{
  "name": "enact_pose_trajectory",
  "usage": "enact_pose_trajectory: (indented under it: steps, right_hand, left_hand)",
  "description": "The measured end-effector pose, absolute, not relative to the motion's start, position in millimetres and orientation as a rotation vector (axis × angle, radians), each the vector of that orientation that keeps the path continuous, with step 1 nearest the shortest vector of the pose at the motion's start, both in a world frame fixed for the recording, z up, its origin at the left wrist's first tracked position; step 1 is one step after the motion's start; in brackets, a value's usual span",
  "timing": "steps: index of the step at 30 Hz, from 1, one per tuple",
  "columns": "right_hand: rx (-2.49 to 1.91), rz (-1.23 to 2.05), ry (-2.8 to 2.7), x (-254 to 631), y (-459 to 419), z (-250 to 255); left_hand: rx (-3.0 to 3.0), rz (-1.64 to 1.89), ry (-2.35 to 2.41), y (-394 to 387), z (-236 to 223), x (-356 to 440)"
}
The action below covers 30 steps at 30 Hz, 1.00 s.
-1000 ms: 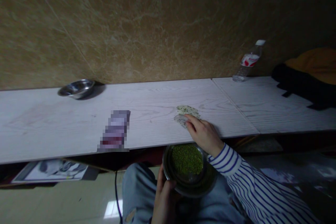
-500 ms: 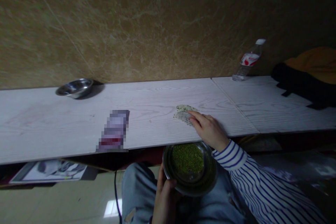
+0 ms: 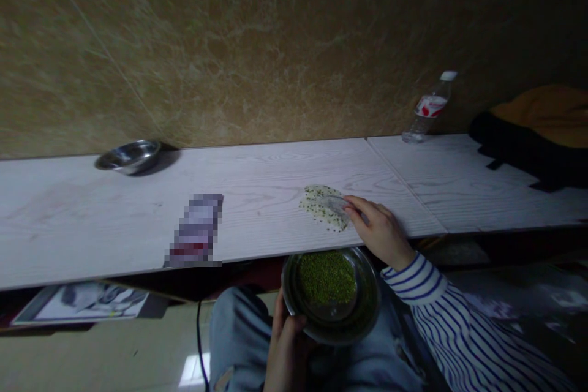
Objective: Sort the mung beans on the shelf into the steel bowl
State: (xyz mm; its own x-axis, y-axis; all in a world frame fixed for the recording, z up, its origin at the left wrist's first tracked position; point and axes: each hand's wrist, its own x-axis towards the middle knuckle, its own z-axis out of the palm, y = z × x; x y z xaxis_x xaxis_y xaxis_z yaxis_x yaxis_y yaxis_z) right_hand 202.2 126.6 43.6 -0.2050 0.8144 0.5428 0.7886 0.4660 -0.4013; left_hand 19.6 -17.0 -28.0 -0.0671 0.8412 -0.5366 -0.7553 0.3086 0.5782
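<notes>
My left hand (image 3: 288, 340) is closed on the left rim of a steel bowl (image 3: 367, 294), which rests tilted over my lap. Small green mung beans (image 3: 327, 278) cover much of the bowl's inside. My right hand (image 3: 379, 226) is over the white bench, its thumb and fingers pinching a small translucent plastic piece (image 3: 334, 202); its exact kind is unclear. Under and around this piece lies a patch of scattered mung beans (image 3: 316, 192) on a pale, whitish smear. The palm side of my right hand is hidden.
A second steel bowl (image 3: 129, 158) sits tilted near the wall at left. A blurred-out flat item (image 3: 196, 229) lies by the bench's front edge. At right are a plastic bottle (image 3: 429, 107) and a black and orange bag (image 3: 537, 135). A dark cable (image 3: 200, 343) hangs below.
My right hand has drawn back to the right with the plastic piece, and the beans now show more spread out. My left hand and the bowl have stayed nearly still.
</notes>
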Motion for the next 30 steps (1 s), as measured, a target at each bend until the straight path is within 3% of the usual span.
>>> enact_pose_trajectory:
  steps: [30]
  right_hand:
    - [-1.269, -0.019, -2.182, 209.1, 99.5, 48.2]
  left_hand:
    - [0.128, 1.284, 0.953, -18.1, -17.6, 19.1]
